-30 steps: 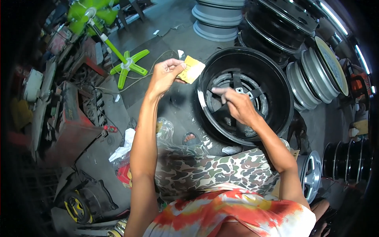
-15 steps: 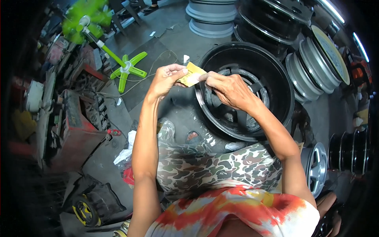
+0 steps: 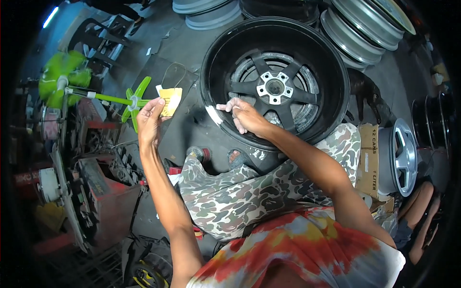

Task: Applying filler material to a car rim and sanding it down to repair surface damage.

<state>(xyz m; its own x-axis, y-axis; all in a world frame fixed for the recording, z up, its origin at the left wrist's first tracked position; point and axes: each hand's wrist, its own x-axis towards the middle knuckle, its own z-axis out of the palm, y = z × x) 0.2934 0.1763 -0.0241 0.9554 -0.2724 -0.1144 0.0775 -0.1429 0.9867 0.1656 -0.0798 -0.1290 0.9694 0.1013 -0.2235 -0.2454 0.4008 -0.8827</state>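
Observation:
My left hand (image 3: 151, 120) pinches a small yellow sheet (image 3: 170, 102) between thumb and fingers, left of the wheel. A pale smear shows on that sheet. In front of me a large black wheel rim (image 3: 307, 126) lies tilted, its inside with dark spokes and a bare-metal hub (image 3: 275, 88) facing up. My right hand (image 3: 245, 116) is over the rim's near-left edge, index finger stretched out and the other fingers loosely bent, holding nothing. Its fingertips are whitened. Just beside them a white patch (image 3: 213, 115) of paste-like material sits on the rim's lip.
Stacked wheel rims (image 3: 355, 36) stand behind. A silver wheel (image 3: 404, 157) and a cardboard box (image 3: 368, 165) are at my right, near another person's bare legs (image 3: 422, 211). A dark dog-like shape (image 3: 363, 91) is beside the black rim. At left are a green fan (image 3: 62, 81) and a red machine (image 3: 105, 192).
My right hand has left the yellow sheet and come to the rim's edge. My left hand has drawn the sheet away to the left. The view has turned and shifted.

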